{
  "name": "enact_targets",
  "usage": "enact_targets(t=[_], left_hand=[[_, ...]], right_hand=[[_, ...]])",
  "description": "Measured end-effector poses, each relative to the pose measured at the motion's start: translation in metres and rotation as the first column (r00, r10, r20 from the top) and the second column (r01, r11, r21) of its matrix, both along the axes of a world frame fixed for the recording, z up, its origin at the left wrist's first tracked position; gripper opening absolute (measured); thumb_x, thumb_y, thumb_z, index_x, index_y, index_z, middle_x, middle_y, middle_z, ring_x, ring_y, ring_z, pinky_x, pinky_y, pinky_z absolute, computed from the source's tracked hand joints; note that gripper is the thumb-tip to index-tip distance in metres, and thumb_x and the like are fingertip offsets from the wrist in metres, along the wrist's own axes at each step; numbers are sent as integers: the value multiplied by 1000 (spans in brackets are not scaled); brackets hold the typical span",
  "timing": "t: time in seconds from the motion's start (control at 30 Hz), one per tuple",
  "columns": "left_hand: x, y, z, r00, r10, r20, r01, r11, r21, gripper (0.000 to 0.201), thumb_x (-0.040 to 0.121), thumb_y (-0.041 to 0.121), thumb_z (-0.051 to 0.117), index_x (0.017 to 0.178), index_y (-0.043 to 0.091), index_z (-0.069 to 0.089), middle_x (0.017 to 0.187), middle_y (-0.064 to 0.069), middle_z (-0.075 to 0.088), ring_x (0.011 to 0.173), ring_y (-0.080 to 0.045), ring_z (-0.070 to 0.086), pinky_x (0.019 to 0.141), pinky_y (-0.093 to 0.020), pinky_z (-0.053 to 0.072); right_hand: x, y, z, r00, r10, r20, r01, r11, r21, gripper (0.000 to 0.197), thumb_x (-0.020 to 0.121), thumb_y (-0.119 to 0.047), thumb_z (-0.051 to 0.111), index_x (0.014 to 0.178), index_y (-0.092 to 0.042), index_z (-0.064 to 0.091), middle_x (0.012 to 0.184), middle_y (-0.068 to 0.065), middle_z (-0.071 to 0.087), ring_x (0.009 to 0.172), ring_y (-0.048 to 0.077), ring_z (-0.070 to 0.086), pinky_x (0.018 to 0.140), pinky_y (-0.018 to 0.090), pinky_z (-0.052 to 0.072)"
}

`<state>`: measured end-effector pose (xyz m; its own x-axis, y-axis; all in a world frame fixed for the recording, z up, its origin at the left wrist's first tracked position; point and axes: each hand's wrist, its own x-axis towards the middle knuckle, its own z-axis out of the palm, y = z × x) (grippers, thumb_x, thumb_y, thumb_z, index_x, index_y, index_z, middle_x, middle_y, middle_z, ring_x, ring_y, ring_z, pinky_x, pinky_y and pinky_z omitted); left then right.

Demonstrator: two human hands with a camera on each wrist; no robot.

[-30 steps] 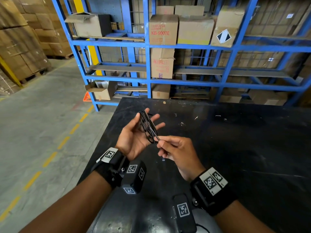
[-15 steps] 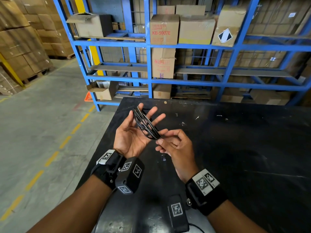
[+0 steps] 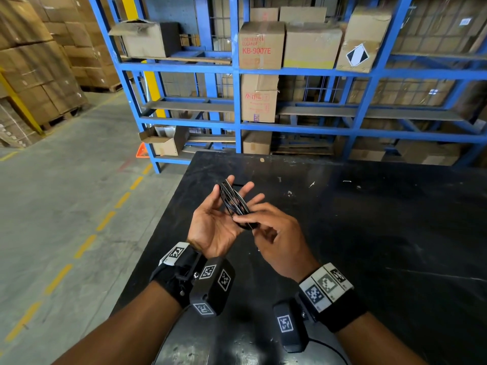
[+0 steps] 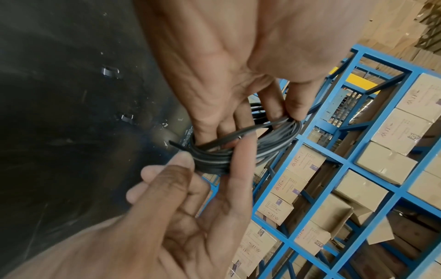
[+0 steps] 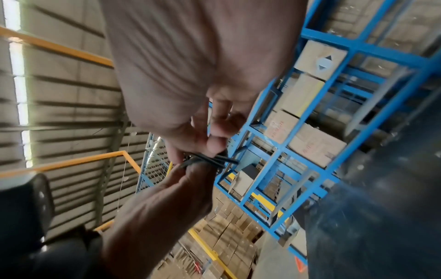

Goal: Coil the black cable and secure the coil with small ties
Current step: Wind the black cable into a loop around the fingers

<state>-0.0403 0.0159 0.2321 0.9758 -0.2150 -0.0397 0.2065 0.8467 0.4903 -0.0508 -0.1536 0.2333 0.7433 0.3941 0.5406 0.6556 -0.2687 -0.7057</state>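
Black cable (image 3: pixel 235 204) is already wound into a small flat coil, held above the near left part of the black table (image 3: pixel 395 233). Left hand (image 3: pixel 214 227) is palm up with fingers mostly straight and spread; coil loops pass around those fingers, thumb out to the side, so it supports rather than clamps. Right hand (image 3: pixel 279 238) has thumb and forefinger pinched on the bunched strands at the near end of the coil; the other fingers are loosely curled. Left wrist view shows a short loose cable end (image 4: pixel 177 145) sticking out past the pinch. No tie visible on the coil, and I cannot tell if the right hand holds one. Small pale bits (image 4: pixel 109 71) lie on the table, maybe ties, too small to say. Risks, as judged: the coil is springy and only that pinch bunches it, so easing off to fetch a tie could let loops fan out or slip off the spread left fingers; the loose end could unwind a turn; a tie put on one-handed could miss strands.
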Motion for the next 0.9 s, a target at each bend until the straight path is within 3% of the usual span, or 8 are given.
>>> enact_targets(t=[0.13,0.27,0.43,0.5,0.6,0.7,0.8,0.9], left_hand=[[-3,-2,1,998,-15,-54,17,999,35,38,104,39,44,129,20,67,144,-19,63,135,-45,57,112,-64,40],[-1,-3,5,994,-1,-107,11,996,93,40,105,39,44,130,18,66,125,-15,74,131,-37,62,106,-56,51],[9,15,14,980,32,-195,29,953,300,44,98,32,56,132,7,66,117,-17,77,116,-25,73,96,-41,57],[8,26,18,969,33,-244,72,910,408,35,96,28,61,112,2,76,108,-18,79,101,-25,79,90,-38,60],[2,34,20,974,144,-173,29,684,729,31,99,32,63,87,6,76,82,-14,78,75,-22,80,76,-35,66],[2,39,12,897,293,330,-411,283,867,20,98,23,68,81,14,72,79,-6,72,70,-13,71,78,-38,56],[-1,29,11,791,-105,603,-588,147,796,10,98,18,69,107,15,73,108,-3,72,101,-12,71,95,-32,55],[-4,11,18,762,-481,434,-478,35,878,19,104,33,59,111,20,71,100,1,75,96,-13,73,88,-32,58]], right_hand=[[8,-9,-1,971,110,-211,-107,994,25,50,79,16,59,106,-19,82,106,-5,79,55,14,62,57,37,55],[6,-8,6,939,184,-289,-155,980,122,43,81,25,55,107,0,80,110,9,78,64,-14,65,64,4,47],[12,-14,9,922,183,-342,-119,973,200,37,85,25,55,105,4,79,89,8,78,53,-9,62,55,5,44],[16,-21,10,910,175,-375,-113,977,183,37,86,23,56,104,0,80,91,13,80,45,-4,57,49,7,41],[22,-31,8,871,186,-455,-133,980,145,39,86,22,57,104,-3,81,91,14,81,41,-1,52,46,13,40],[27,-37,6,830,209,-517,-180,978,107,44,83,21,57,103,-9,82,89,9,82,41,4,44,46,20,40],[31,-38,10,799,242,-550,-265,963,38,44,81,19,59,102,-10,83,82,11,82,40,6,42,48,23,39],[35,-40,17,777,269,-570,-370,927,-67,41,81,15,62,101,-14,83,60,18,71,41,12,42,51,26,37]])
